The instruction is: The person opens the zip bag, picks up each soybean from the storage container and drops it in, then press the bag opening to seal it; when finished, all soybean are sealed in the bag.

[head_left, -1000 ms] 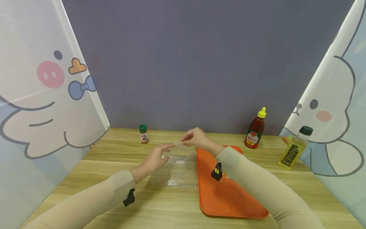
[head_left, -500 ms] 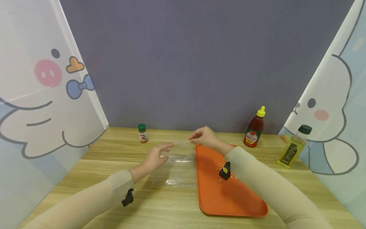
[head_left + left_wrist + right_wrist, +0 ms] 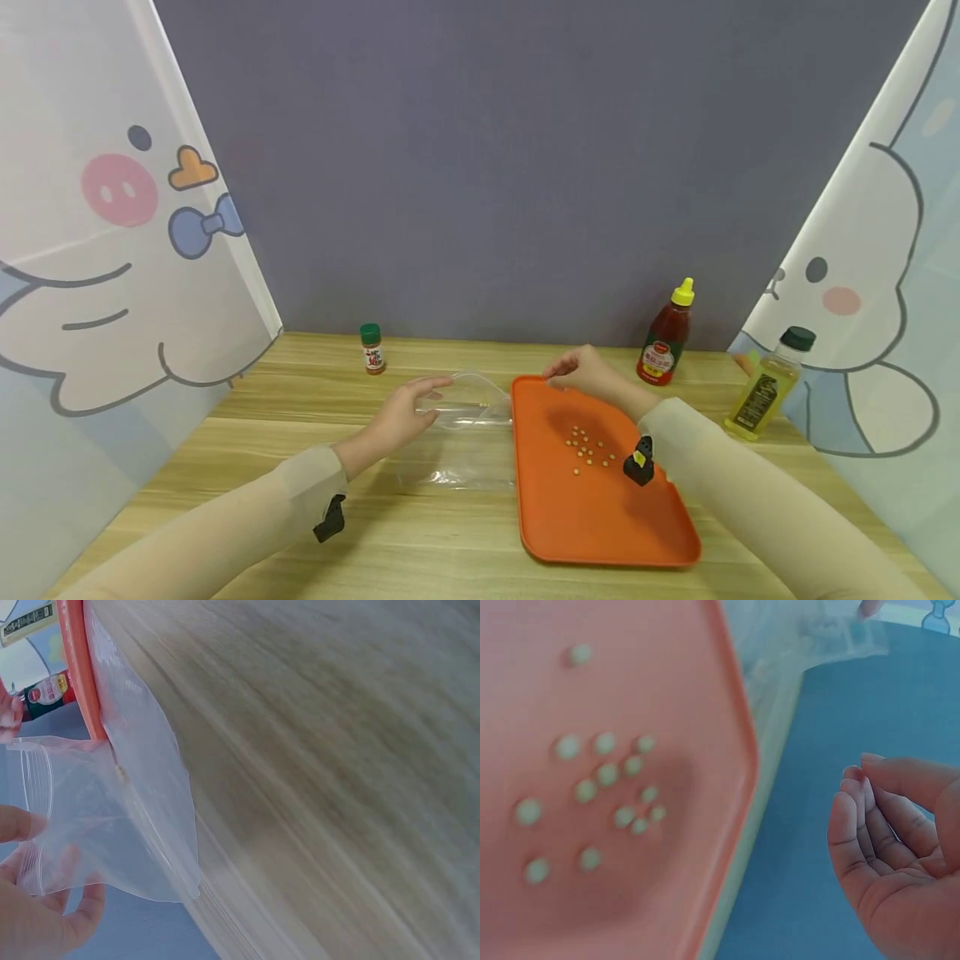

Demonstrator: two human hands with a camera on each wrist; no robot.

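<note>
A clear plastic zip bag [image 3: 457, 462] stands on the wooden table, its mouth spread apart. My left hand [image 3: 401, 415] holds the bag by the zipper edge, with the thumb on one side and fingers showing through the plastic in the left wrist view. A few yellowish soybeans [image 3: 483, 405] show inside the bag. Right of it lies an orange tray [image 3: 600, 525], with several loose soybeans [image 3: 580, 454] scattered in its middle. Over the tray's far edge hovers my right hand [image 3: 592, 375], fingers loosely bent and thumb near the fingertips. Nothing shows between them in the right wrist view.
A red sauce bottle [image 3: 663, 346] with a yellow cap stands behind the tray. Farther right is an oil bottle [image 3: 765, 392] with a dark green cap. A small green-capped spice jar [image 3: 372, 350] stands at the back left. A grey panel [image 3: 480, 167] borders the table's rear.
My right hand has left the bag's mouth and moved right, over the tray's far part, uncovering the soybeans there. The left hand stays at the bag.
</note>
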